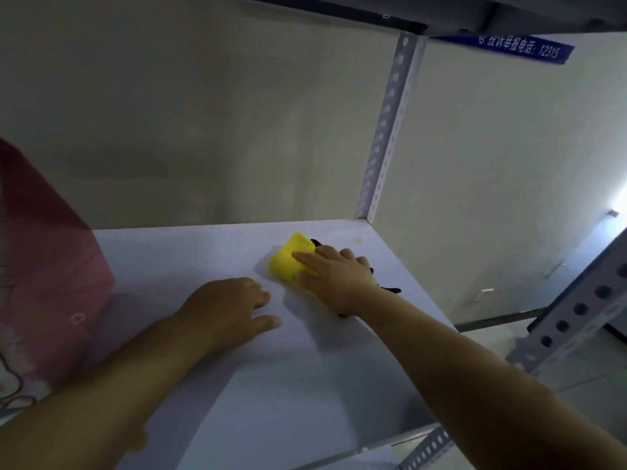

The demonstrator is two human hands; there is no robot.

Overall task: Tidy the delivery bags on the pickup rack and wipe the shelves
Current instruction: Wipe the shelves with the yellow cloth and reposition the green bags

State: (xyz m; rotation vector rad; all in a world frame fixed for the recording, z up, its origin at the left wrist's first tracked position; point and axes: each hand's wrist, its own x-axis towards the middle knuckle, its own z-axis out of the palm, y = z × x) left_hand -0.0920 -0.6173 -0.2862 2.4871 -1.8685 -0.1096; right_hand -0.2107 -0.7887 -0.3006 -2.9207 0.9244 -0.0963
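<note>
- The right hand point(334, 276) lies palm down on a yellow cloth point(288, 261). The fingers are nearly straight and spread across its top, and the thumb lies against its near edge. The hand presses the cloth and does not clench it.
- The yellow cloth rests on the white shelf point(271, 385), in the rear right area, near the rear upright point(386, 130) but apart from it.
- Black material point(390, 290) shows beyond the fingertips and beside the wrist. It cannot be told whether it is part of the cloth.
- The left hand point(224, 310) rests palm down on the shelf, left of the cloth and apart from it. The fingers are loosely bent, the thumb is extended, and the hand holds nothing.
- A pink delivery bag point(44, 266) stands at the left end of the same shelf, well apart from both hands. The frame edge cuts off part of it.
- A small yellowish spot point(357, 240) marks the shelf surface just beyond the cloth, toward the rear right corner.
- The rear upright is a perforated white angle post that meets the shelf at its back right corner.
- A second perforated post point(583, 310) stands at the right, nearer the camera.
- An upper shelf point(509, 11) spans the top of the view.
- A blue sign point(519, 49) with white characters and the digits 12315 is fixed to the wall behind the rack, just under the upper shelf.
</note>
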